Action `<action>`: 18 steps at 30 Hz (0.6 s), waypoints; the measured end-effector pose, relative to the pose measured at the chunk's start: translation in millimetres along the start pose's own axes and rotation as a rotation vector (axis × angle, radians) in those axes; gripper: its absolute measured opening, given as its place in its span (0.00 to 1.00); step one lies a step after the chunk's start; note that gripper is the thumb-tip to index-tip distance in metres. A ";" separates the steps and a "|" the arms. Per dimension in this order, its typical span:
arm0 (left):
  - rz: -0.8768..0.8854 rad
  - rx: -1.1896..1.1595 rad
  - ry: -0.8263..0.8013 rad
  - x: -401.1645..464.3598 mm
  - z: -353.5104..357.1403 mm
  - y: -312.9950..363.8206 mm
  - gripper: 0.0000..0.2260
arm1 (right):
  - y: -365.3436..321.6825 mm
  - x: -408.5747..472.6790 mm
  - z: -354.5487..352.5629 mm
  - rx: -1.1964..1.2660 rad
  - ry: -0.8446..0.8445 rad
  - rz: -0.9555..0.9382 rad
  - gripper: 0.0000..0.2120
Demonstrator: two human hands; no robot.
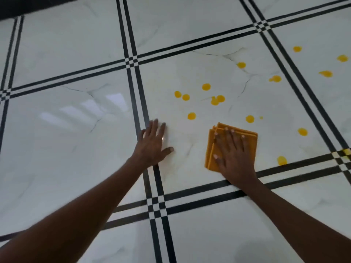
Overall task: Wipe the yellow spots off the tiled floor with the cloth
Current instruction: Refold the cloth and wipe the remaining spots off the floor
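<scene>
Two bare forearms reach from the bottom of the frame across a glossy white tiled floor [57, 141] divided by paired black border strips [155, 186]. The right hand [232, 154] lies flat, palm down, on a folded orange cloth [248, 141], its fingers [230, 136] spread apart and pressed on the fabric rather than curled round it. The cloth sits on the central tile, just above the near pair of black strips, with layered edges showing at its left side. The left hand [153, 142] rests flat on the same tile beside the vertical strips, fingers held loosely together and the thumb out to the side, holding nothing; a pale blur along its outer fingers may be a reflection, though the view is too soft to tell.

Beyond the cloth, yellow spots [191, 116] dot the central tile, the nearest ones just past the fingertips and others clustered towards the middle. One spot [282, 160] lies close to the near strips at the cloth's right. Farther off, more spots [326, 73] mark the neighbouring tile to the right, and a dark band [22, 6] closes the top left corner.
</scene>
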State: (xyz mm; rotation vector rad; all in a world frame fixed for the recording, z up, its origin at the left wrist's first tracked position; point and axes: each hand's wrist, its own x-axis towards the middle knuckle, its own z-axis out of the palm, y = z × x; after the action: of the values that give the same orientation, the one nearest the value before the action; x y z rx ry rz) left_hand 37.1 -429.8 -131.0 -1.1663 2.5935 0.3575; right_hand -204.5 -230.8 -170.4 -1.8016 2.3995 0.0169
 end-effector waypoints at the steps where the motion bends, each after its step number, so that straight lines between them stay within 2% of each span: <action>1: -0.001 0.038 -0.025 -2.4 12.3 -11.5 0.43 | 2.0 1.8 2.0 -0.012 0.019 0.032 0.35; 4: 0.042 0.049 0.094 -3.3 39.6 -24.6 0.41 | -15.3 -12.3 6.6 0.064 0.094 0.361 0.35; 5: 0.050 0.033 0.121 -3.3 42.6 -26.1 0.41 | -35.4 -23.9 7.7 0.094 0.104 0.440 0.35; 6: 0.047 0.022 0.133 -3.2 44.8 -27.3 0.40 | -61.2 -39.0 10.2 0.110 0.108 0.438 0.35; 9: 0.036 0.002 0.106 -2.9 39.4 -28.9 0.40 | -119.4 -65.6 10.8 0.144 0.049 0.080 0.35; 11: 0.040 -0.014 0.069 -1.8 37.4 -28.7 0.40 | -103.3 -28.0 9.6 0.132 0.009 -0.167 0.36; 13: 0.045 -0.021 0.055 -0.7 36.8 -29.4 0.39 | -65.8 38.7 14.6 0.073 0.037 -0.258 0.34; 16: 0.035 -0.030 0.077 -0.6 41.0 -29.1 0.39 | -0.3 104.2 5.9 0.032 0.134 0.043 0.34; 18: 0.025 -0.030 0.083 0.0 40.7 -28.6 0.39 | -0.2 84.0 0.6 0.046 0.167 0.199 0.36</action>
State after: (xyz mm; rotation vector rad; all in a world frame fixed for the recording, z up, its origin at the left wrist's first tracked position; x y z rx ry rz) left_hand 64.7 -434.7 -172.1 -1.1833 2.6851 0.3612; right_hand -227.2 -311.1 -181.0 -1.5957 2.6619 -0.1721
